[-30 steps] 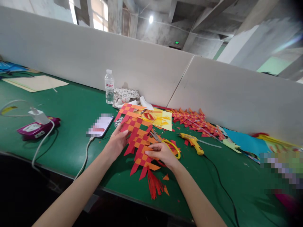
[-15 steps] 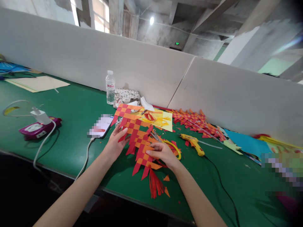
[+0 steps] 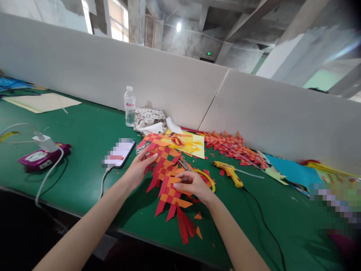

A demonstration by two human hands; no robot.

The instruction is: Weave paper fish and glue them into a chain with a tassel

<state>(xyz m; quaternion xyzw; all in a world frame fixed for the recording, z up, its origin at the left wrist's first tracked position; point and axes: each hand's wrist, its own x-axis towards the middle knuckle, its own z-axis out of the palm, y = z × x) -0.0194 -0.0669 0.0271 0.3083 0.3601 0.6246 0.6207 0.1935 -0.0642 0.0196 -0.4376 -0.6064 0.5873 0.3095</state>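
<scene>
Pinching the woven paper piece (image 3: 165, 172) with your left hand (image 3: 138, 167) and right hand (image 3: 195, 184), you should find it light, crease-prone, best held mid-weave.

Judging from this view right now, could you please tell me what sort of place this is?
Probably a handicraft workshop: the green worktable bears a yellow glue gun and yellow-handled scissors, near a woven red-and-orange paper piece in hand.

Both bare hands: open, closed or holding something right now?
Left hand: closed, holding the red-and-orange woven paper piece.
Right hand: closed, holding the same piece.
</scene>
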